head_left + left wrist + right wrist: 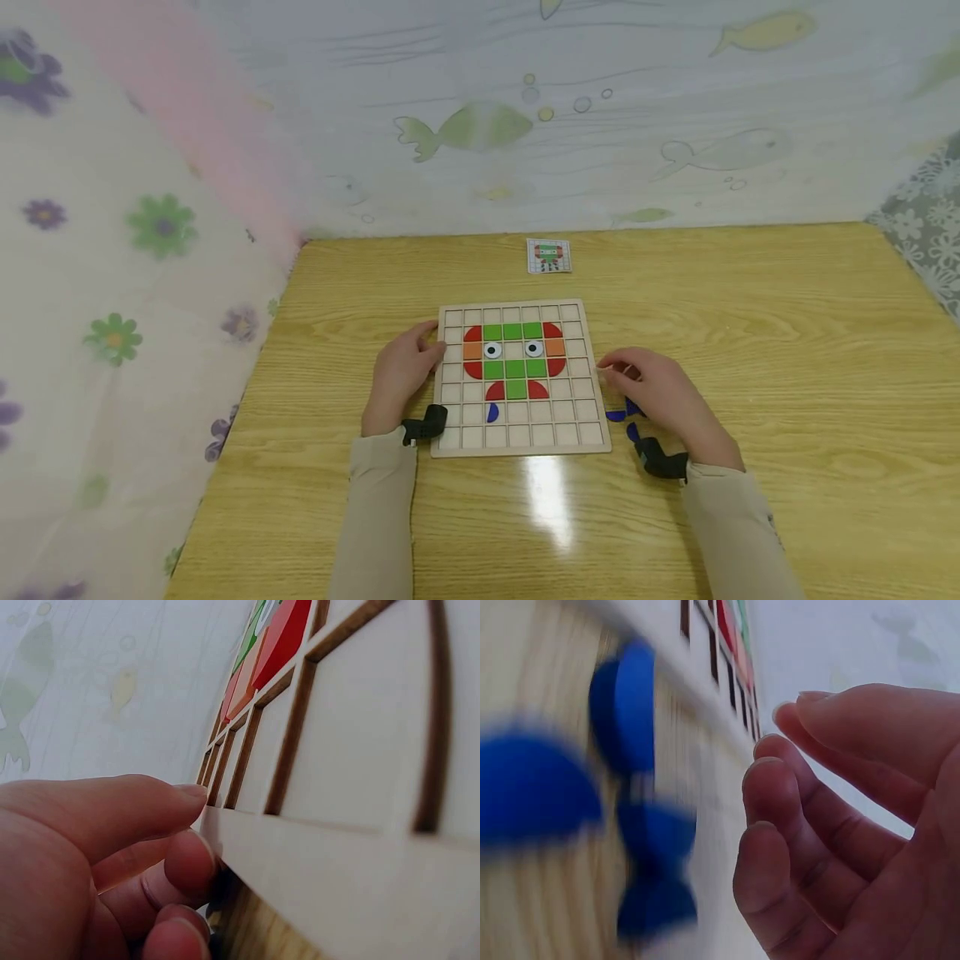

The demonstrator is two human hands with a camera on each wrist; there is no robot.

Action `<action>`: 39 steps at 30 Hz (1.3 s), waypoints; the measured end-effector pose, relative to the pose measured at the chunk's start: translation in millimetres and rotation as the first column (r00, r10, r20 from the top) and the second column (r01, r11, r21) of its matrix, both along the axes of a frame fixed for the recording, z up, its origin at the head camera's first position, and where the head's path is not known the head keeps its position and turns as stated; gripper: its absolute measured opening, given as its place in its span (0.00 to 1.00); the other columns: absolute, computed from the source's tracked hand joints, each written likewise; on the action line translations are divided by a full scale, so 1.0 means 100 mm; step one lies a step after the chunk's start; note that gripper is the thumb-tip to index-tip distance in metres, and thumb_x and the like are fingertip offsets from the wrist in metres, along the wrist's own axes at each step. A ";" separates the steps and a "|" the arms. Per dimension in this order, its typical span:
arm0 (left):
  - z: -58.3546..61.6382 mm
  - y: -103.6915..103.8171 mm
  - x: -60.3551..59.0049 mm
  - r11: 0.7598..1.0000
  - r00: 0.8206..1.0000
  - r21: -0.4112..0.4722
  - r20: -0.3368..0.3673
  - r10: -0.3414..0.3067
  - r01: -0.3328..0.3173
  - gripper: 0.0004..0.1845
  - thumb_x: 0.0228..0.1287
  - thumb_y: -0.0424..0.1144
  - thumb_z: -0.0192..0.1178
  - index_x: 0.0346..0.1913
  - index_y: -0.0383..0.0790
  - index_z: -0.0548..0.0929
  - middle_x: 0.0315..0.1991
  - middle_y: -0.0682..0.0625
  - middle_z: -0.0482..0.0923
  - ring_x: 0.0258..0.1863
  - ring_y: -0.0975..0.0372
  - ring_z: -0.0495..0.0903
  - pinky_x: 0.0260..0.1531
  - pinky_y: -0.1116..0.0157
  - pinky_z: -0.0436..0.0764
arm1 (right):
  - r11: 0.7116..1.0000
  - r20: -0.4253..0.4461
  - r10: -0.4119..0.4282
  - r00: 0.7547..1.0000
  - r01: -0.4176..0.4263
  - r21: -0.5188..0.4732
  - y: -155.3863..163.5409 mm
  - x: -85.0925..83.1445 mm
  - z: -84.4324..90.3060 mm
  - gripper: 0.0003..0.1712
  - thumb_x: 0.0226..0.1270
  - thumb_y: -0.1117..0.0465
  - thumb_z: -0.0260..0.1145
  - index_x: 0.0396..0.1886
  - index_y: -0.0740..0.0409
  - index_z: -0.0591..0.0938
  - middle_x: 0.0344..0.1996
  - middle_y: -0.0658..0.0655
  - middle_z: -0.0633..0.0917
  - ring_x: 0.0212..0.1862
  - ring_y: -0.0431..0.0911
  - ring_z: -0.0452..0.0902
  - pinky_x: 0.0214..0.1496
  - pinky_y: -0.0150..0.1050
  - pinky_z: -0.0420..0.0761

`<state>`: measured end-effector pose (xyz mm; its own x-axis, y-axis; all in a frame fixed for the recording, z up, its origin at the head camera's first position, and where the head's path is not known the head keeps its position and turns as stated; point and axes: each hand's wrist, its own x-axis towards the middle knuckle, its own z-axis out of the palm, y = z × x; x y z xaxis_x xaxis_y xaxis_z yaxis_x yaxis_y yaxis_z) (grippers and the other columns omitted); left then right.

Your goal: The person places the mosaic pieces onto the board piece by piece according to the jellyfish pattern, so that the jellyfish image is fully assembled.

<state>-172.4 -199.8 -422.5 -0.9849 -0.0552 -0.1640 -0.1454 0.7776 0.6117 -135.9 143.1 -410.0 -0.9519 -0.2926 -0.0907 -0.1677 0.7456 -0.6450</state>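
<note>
A square wooden grid board [588, 408] lies in the middle of the table, bearing a figure of green, red and orange pieces with two eye pieces. One blue piece [492, 412] sits in a lower cell. At the board's left edge, my left hand [405, 367] has its thumb on the rim and its other fingers curled at the side. My right hand [660, 392] hovers by the right edge, fingers loosely bent, with nothing visible between thumb and fingertips. Beside it several loose blue pieces [536, 787] lie on the table, partly hidden by the hand in the head view.
A small picture card [549, 256] showing a similar figure on a grid lies behind the board. The wood-grain table [360, 275] meets a patterned wall at its back. Black wrist cameras [426, 423] sit on both wrists.
</note>
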 end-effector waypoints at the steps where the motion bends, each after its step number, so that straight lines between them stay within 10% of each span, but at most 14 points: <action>1: 0.00 0.00 0.00 1.000 1.000 0.002 0.000 0.002 -0.002 0.24 0.61 0.49 0.52 0.61 0.52 0.69 0.20 0.54 0.75 0.15 0.61 0.72 0.20 0.64 0.67 | 1.000 -0.003 -0.008 1.000 0.008 0.008 0.04 0.01 0.00 0.15 0.65 0.49 0.54 0.45 0.50 0.79 0.35 0.48 0.80 0.35 0.42 0.73 0.37 0.40 0.71; 21: 0.00 0.01 0.00 1.000 1.000 0.001 -0.017 -0.001 0.001 0.23 0.62 0.50 0.52 0.60 0.51 0.70 0.19 0.53 0.73 0.13 0.60 0.70 0.18 0.64 0.66 | 0.984 0.145 -0.029 0.989 0.003 0.175 0.49 0.26 0.04 0.22 0.57 0.43 0.60 0.38 0.56 0.72 0.23 0.49 0.74 0.24 0.42 0.67 0.27 0.36 0.65; 39: 0.01 0.01 0.01 1.000 1.000 0.014 -0.011 0.016 -0.016 0.23 0.62 0.50 0.52 0.60 0.52 0.70 0.18 0.53 0.74 0.14 0.59 0.69 0.19 0.64 0.66 | 0.989 0.226 0.036 0.973 -0.067 0.129 0.53 0.29 0.04 0.19 0.56 0.50 0.64 0.40 0.57 0.72 0.21 0.49 0.74 0.23 0.42 0.66 0.27 0.37 0.66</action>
